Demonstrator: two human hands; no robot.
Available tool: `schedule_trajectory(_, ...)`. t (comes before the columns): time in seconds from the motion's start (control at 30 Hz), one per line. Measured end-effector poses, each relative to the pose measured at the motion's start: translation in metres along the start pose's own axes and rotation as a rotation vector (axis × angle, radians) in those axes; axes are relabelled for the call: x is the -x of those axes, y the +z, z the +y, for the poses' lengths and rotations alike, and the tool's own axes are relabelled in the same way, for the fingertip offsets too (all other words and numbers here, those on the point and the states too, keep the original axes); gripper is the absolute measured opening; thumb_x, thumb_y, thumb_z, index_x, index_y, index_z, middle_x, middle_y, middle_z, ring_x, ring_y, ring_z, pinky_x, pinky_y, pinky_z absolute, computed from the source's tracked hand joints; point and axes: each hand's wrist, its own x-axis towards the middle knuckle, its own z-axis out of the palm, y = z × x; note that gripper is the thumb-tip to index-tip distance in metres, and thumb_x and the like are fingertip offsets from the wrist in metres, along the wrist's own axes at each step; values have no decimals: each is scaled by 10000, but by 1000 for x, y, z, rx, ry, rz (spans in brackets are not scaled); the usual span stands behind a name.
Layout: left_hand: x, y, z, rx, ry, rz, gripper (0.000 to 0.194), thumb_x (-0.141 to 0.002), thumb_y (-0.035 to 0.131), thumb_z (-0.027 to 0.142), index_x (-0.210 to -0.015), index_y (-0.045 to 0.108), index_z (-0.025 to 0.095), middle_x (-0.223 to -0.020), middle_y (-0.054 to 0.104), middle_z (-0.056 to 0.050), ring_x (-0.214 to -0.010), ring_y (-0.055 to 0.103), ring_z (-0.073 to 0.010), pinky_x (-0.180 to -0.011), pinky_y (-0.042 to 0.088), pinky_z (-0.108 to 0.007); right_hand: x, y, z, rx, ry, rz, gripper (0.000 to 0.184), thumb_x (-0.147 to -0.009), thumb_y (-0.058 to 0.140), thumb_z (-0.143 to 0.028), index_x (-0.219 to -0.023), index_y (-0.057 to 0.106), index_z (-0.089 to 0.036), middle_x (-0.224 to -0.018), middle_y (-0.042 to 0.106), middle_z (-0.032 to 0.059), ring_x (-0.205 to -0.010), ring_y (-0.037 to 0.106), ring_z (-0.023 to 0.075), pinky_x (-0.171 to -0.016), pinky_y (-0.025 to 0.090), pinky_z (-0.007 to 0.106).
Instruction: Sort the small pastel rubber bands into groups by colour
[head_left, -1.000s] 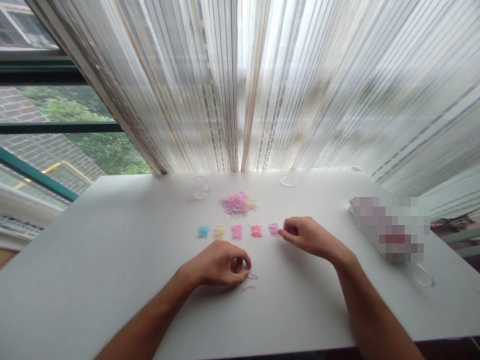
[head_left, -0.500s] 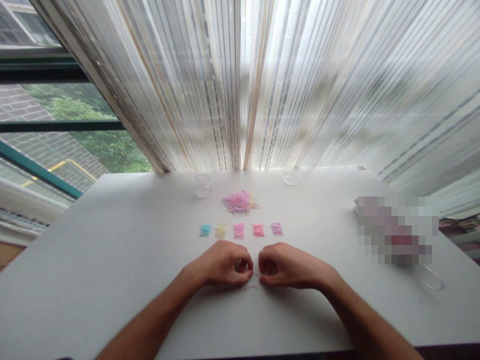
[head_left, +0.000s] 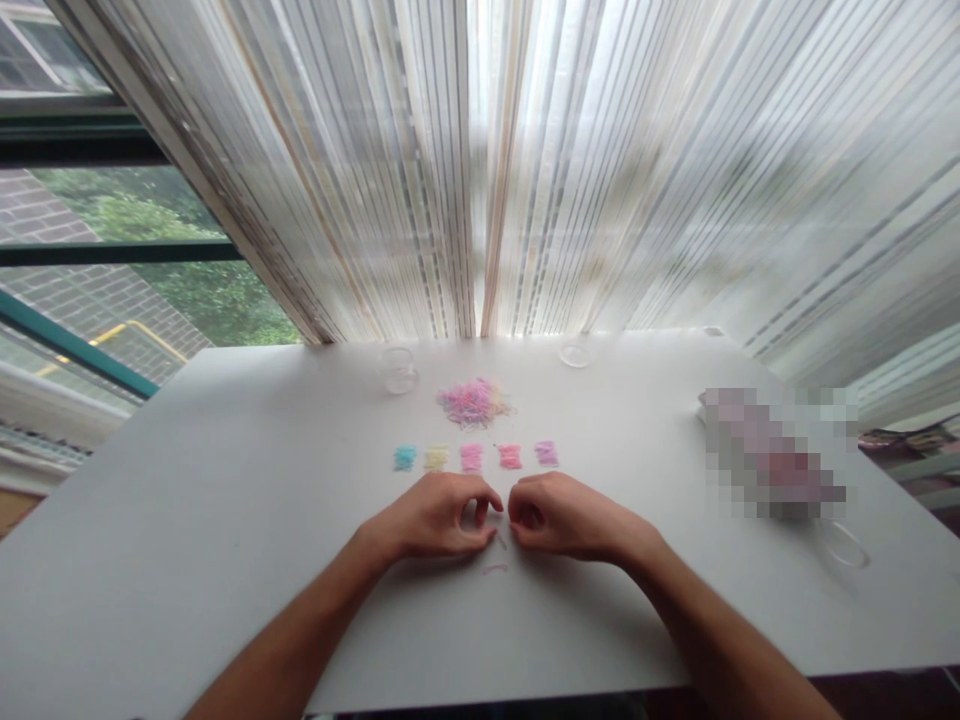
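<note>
In the head view my left hand [head_left: 444, 514] rests low over the table, its thumb and index fingertip parted. A small pink elastic band [head_left: 502, 541] lies at its thumb tip, between the two hands. Close on the other side is my right hand [head_left: 576, 516], its fingers curled in against the thumb; what they hold, if anything, is hidden. A second pink band [head_left: 495, 569] lies nearer to me. Beyond the hands runs a row of small band piles: teal [head_left: 405, 458], yellow [head_left: 436, 458], pink [head_left: 471, 458], coral [head_left: 510, 457] and purple [head_left: 547, 454].
A loose heap of mixed pastel bands [head_left: 474, 403] sits behind the row. At the back are a clear round container [head_left: 400, 374] and a clear lid [head_left: 575, 356]. A blurred-out long case with a loop strap [head_left: 846, 545] lies on the right of the white table [head_left: 225, 480].
My right hand came from the purple pile to beside my left hand. The left thumb and index finger have parted, and the band between the hands now lies at a different angle.
</note>
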Motion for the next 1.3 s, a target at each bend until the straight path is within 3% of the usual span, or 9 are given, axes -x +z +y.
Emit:
schedule_trajectory(0.17,1,4,-2,-61,83,-6,114,-827,680,169,-892,760,219,-848,699,5,-739,625,-127,-678,429,-215,1,-1,0,1,-17,-9,90,-793,604,-130,-725,641,-175,-689,617,-15,-617,464,113,-597,331,233)
schedule_trajectory(0.4,-1,6,-5,-33,72,49,99,-806,662,125,-839,734,184,-811,699,-2,-710,614,-124,-659,423,-211,1,0,1,-3,3,-20,83,-795,742,-240,-813,688,-179,-777,673,3,-681,542,142,-626,369,237)
schedule_trajectory(0.5,-1,2,-6,-4,17,71,70,-798,672,129,-822,718,175,-752,684,12,-648,569,-108,-628,406,-205,1,2,3,15,-30,27,11,-843,689,-195,-841,695,-186,-805,682,4,-703,559,143,-654,383,240)
schedule_trajectory(0.63,1,-2,-8,31,-50,79,71,-817,677,164,-868,722,185,-633,606,42,-557,490,-91,-562,367,-196,0,4,6,23,-68,120,60,-863,652,-154,-861,703,-185,-821,691,13,-723,579,146,-676,398,242)
schedule_trajectory(0.73,2,-2,-9,41,-35,98,177,-810,716,215,-985,727,194,-678,643,38,-559,485,-93,-563,379,-196,-2,4,9,28,-77,171,71,-867,650,-138,-856,704,-183,-794,685,13,-707,580,145,-659,396,241)
schedule_trajectory(0.83,2,-1,-11,42,4,146,213,-824,715,213,-1036,727,201,-804,726,18,-575,489,-88,-593,400,-197,-3,4,10,28,-97,201,68,-877,651,-139,-870,703,-183,-801,684,16,-716,588,147,-670,408,245)
schedule_trajectory(0.97,1,-1,-12,9,49,214,101,-866,661,187,-914,749,200,-713,702,28,-557,471,-84,-594,394,-198,-2,2,8,33,-123,231,74,-895,636,-144,-882,695,-187,-806,677,18,-723,589,149,-686,424,254)
schedule_trajectory(1.3,-1,-1,-9,-14,121,433,108,-885,649,239,-849,722,168,-680,687,4,-527,465,-81,-526,395,-188,-4,1,8,61,-259,449,72,-914,604,-161,-882,664,-184,-808,670,44,-731,587,161,-694,454,266)
